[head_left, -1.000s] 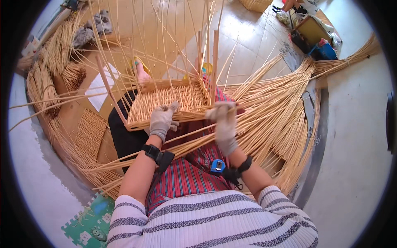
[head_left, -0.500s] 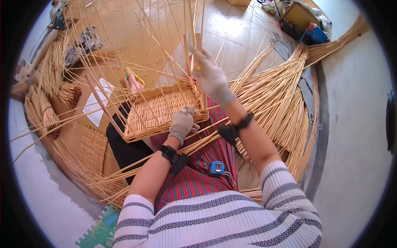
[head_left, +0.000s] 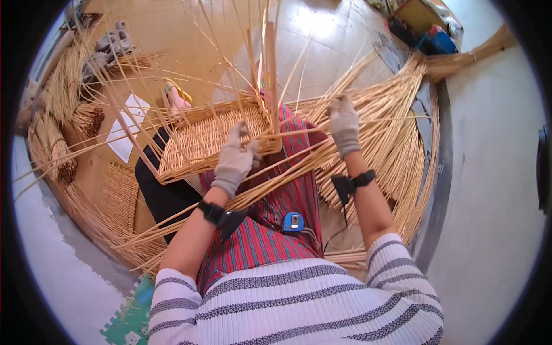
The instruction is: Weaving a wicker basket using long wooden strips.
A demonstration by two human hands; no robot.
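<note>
A shallow rectangular wicker basket with tall upright canes rests on my lap. My gloved left hand grips its near rim, thumb and index finger raised against the weave and strands. Out to the right of the basket's corner, my gloved right hand is closed on a long thin wicker strand running sideways. Several loose canes lie across my lap below the basket, over a red striped apron. A blue tape measure sits on the apron.
Large fans of cane spread to my right; bundles lie at left beside a woven panel and white sheet. A blue container stands at upper right, a green foam mat lower left, my sandalled foot beyond the basket.
My right hand rose to the basket's uprights, then came down and out to the right. The basket and my left hand have shifted up and left since half a second ago.
</note>
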